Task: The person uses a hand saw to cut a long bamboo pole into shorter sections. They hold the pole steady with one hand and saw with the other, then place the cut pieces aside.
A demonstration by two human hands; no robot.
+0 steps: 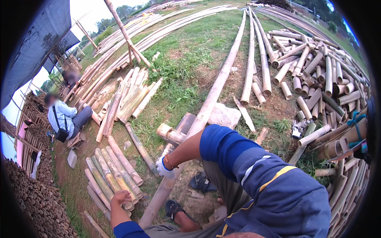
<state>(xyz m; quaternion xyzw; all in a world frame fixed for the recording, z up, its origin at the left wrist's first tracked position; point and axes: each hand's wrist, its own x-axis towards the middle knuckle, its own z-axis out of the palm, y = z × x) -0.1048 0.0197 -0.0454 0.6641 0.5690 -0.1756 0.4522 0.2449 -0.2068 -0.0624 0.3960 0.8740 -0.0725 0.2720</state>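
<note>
A long bamboo pole [218, 89] runs from the far grass down between my legs. My right hand [164, 168], in a white and blue glove with an orange band at the wrist, is closed against the pole's left side; the arm crosses over it. My bare left hand [120, 196] hovers at the near ends of several cut bamboo lengths [115, 168] laid side by side on the ground. Its fingers are curled, and whatever they may hold is hidden. Beneath the pole lies a thick short bamboo log [184, 123], with another short piece [170, 134] across it.
A large heap of cut bamboo [313, 71] rises on the right. Stacked bamboo [35, 202] lines the left edge. A pale stone [224, 115] sits beside the pole. A seated person [65, 115] is at the left, near more bamboo lengths [131, 95]; another person sits farther back.
</note>
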